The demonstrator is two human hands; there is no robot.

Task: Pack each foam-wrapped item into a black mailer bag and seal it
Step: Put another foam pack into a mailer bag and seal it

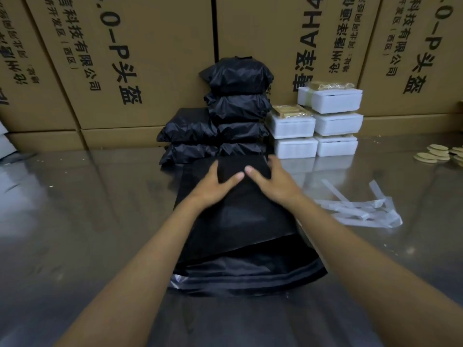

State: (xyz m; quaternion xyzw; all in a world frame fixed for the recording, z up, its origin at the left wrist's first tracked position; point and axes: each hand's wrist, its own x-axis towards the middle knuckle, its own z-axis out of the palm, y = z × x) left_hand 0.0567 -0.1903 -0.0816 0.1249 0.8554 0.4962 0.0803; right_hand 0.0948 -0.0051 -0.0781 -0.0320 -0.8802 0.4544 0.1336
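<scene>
both hands (250, 184) press one mailer bag (240, 221); five foam boxes (318, 123) behind.

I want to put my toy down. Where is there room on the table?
The left side of the steel table is bare, from the cardboard boxes to the packed black bags. The right is crowded: foam boxes, tape strips, round discs.

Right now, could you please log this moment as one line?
left hand: pressing mailer bag | right hand: pressing bag | sealed bags: stacked behind
</scene>
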